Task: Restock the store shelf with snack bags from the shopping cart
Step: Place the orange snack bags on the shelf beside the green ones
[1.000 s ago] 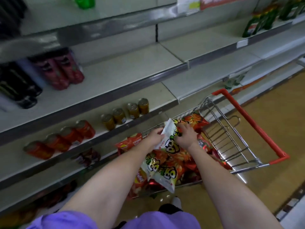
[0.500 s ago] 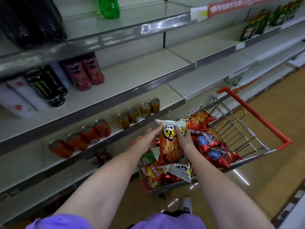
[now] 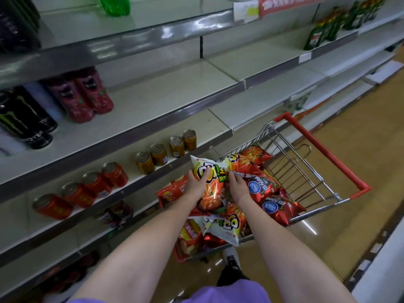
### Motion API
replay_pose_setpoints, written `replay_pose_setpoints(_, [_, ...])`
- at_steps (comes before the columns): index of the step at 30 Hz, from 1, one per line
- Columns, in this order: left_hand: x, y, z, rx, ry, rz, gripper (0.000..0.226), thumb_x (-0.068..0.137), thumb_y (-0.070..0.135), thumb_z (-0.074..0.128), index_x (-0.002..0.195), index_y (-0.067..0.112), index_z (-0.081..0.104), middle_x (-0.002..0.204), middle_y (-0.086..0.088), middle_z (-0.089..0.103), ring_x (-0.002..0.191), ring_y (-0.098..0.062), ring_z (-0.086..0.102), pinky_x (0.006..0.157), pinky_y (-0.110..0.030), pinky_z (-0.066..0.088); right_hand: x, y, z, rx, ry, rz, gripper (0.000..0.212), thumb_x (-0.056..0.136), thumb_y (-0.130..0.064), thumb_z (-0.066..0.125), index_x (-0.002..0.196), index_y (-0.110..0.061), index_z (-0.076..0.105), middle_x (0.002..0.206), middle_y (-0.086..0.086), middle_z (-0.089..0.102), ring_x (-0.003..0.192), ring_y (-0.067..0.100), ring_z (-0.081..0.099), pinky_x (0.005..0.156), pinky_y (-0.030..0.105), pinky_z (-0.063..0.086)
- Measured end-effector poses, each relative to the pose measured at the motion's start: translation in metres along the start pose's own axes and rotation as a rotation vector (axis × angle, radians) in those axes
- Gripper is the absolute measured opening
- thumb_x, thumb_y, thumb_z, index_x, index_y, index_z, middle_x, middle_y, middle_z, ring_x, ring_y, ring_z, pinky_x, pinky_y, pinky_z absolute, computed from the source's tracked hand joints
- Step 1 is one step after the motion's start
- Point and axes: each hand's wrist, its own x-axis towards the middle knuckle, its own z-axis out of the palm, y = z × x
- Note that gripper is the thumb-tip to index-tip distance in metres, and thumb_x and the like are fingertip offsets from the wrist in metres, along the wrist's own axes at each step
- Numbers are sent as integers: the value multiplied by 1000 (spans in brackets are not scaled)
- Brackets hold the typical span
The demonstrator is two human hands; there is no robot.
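Bag (image 3: 211,182): white top, orange-red lower half, held upright above the cart's load, between the two hands and just in front of the lower shelf edge.
Left hand (image 3: 195,185): closed on the bag's left edge, thumb across the front over the round printed logo, fingers behind.
Right hand (image 3: 239,189): closed on the bag's right edge, fingers curled onto the packet near its upper corner.
Cart (image 3: 323,154): wire basket with a red handle, standing on the tan floor beside the shelving, its near half heaped with snack bags.
Other bags: two dark red ones with blue round labels (image 3: 273,206) lie to the right of the hands; an orange one (image 3: 251,157) sits at the far end; a white one (image 3: 223,226) and a red chip bag (image 3: 190,235) lie under the forearms.
Middle shelf (image 3: 164,92): mostly bare surface, with dark red bottles (image 3: 87,95) and black cans (image 3: 26,119) at the left.
Lower shelf: red cans (image 3: 87,189) in a row, gold cans (image 3: 166,149) beside them, close to the held bag.
Top shelf: a green bottle (image 3: 114,5).
Far right: green bottles (image 3: 317,36) on a shelf well apart from the cart.
Clothing: purple fabric (image 3: 227,291) at the bottom edge.
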Motion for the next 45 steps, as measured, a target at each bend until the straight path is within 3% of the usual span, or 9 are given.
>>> replay_pose_setpoints(5, [37,26,23,6,68,-19,108,74,87,50,156,21,25,160,-6,35,144,-32,36,116,-55,33,44,-14,-23,-158,45,-40,40,102,-37,50,122,-4,60,108,6,63,109,31,61,84,32,43])
replay_pose_setpoints(11, [85,59,61,54,243,-59,91,84,75,54,151,16,32,153,-8,45,138,-33,46,112,-54,39,116,-38,-47,-380,52,-114,28,94,-23,56,115,-8,66,109,10,71,103,31,65,92,41,53])
replay_pose_setpoints(20, [112,83,98,244,350,-271,76,94,71,42,148,22,22,151,-10,45,130,-38,52,98,-51,44,206,-46,-57,-843,-328,-91,54,103,-48,39,144,-12,45,138,17,56,125,37,53,106,48,44])
replay_pose_setpoints(26, [119,74,95,166,370,-359,84,92,70,49,155,23,19,153,-10,46,136,-39,47,110,-51,39,226,-41,-47,-1139,-359,-29,52,102,-47,41,143,-15,46,151,14,42,141,36,32,117,52,26])
replay_pose_setpoints(31, [121,70,91,137,364,-355,83,89,71,52,153,25,25,149,-9,51,133,-38,50,110,-51,40,240,-35,-49,-1060,-416,85,90,89,-66,56,154,-13,26,158,21,28,145,42,27,117,56,24])
replay_pose_setpoints(34, [117,64,87,115,364,-336,79,89,69,55,149,24,30,144,-8,55,129,-36,53,107,-50,43,252,-13,-49,-941,-491,188,148,37,-96,66,153,-12,28,137,19,55,120,40,57,102,52,48])
replay_pose_setpoints(39, [110,62,78,28,386,-282,73,92,61,58,148,19,35,146,-7,51,135,-35,49,109,-47,40,226,-23,-63,-835,-515,240,115,65,-80,71,143,0,44,135,20,58,120,39,59,103,47,48])
replay_pose_setpoints(42, [103,65,73,31,381,-250,80,95,58,57,155,15,26,156,-9,41,142,-36,40,113,-47,34,213,-23,-66,-627,-416,287,100,70,-65,80,133,5,48,102,16,66,88,30,66,81,38,55])
replay_pose_setpoints(45, [96,65,66,35,377,-205,73,97,55,56,150,13,29,152,-11,44,139,-37,43,110,-47,37,202,-25,-72,-402,-345,299,120,56,-65,88,143,0,36,110,18,68,90,29,68,80,43,60])
